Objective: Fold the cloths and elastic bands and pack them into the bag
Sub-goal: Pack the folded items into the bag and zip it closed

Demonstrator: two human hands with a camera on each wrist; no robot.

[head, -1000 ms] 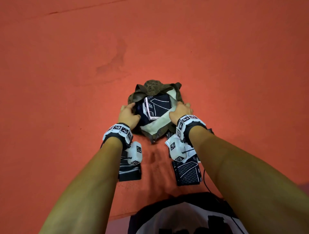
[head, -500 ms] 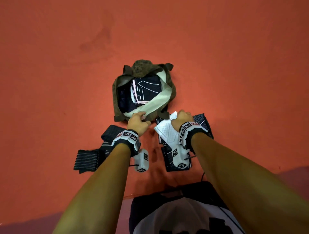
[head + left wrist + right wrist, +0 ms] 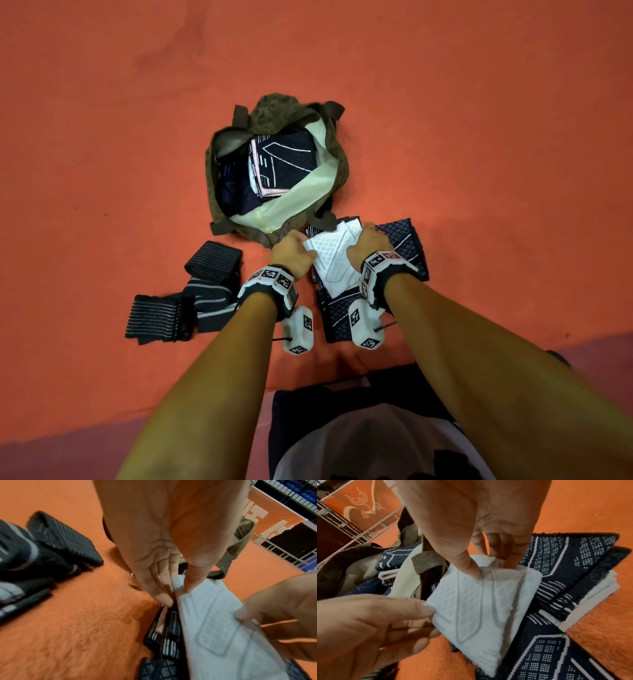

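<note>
Left hand [image 3: 292,252] and right hand [image 3: 368,242] each pinch an edge of the folded white diamond-textured cloth [image 3: 334,260], above the navy patterned cloths [image 3: 402,240], beside the open olive fabric bag [image 3: 339,161] on orange carpet [image 3: 102,171].

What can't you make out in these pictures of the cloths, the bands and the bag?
- Bag: its bottom and anything beneath the dark folded cloths are covered in the head view.
- Left hand: fingertips sit behind the white cloth in the head view.
- Elastic bands: blurred and cut off by the left wrist view's edge.
- Dark cloth stack: layer count unclear, overlapped by the white cloth.
</note>
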